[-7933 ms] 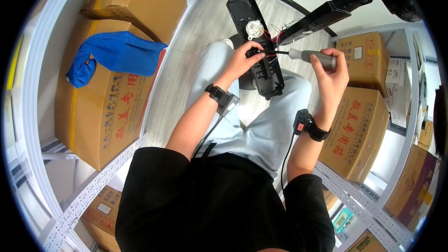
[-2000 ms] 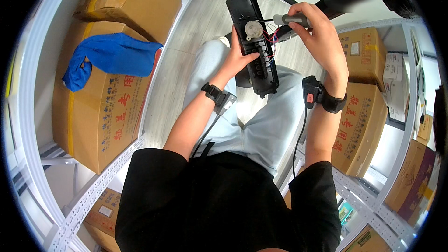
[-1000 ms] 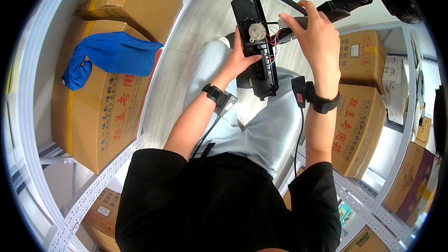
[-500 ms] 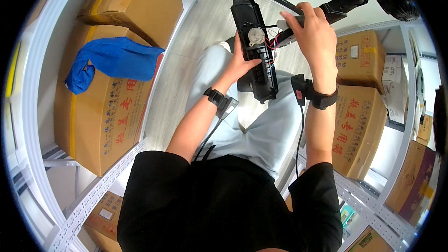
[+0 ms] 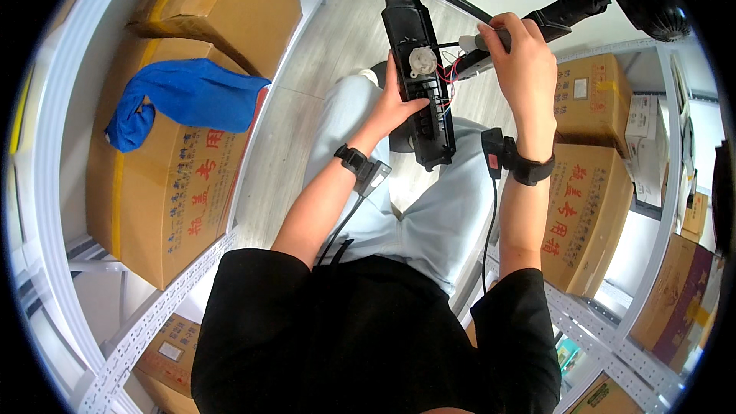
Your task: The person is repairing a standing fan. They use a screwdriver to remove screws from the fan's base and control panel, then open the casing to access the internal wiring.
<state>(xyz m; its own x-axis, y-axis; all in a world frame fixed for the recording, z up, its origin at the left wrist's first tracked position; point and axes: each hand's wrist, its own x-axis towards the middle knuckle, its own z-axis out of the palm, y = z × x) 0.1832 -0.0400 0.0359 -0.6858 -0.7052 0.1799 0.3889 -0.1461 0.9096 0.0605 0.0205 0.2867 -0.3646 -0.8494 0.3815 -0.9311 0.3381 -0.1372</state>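
Observation:
My left hand grips a long black plastic control housing by its left side, thumb across its inner face. Fixed inside the housing is a round whitish motor, with a row of dark buttons or parts below it. Thin red, blue and white wires run from the housing toward the black fan pole. Closed around the grey handle of a screwdriver is my right hand. The screwdriver's dark shaft points left to the housing just above the motor; its tip is too small to make out.
A black pedestal fan with a wire guard stands at the upper right. Cardboard boxes fill white metal shelves on both sides. Over a left box lies a blue cloth. Cabled devices are strapped to both wrists.
My right hand has shifted slightly down and right, and its raised fingers have curled closer round the screwdriver handle. The left hand and housing have hardly moved.

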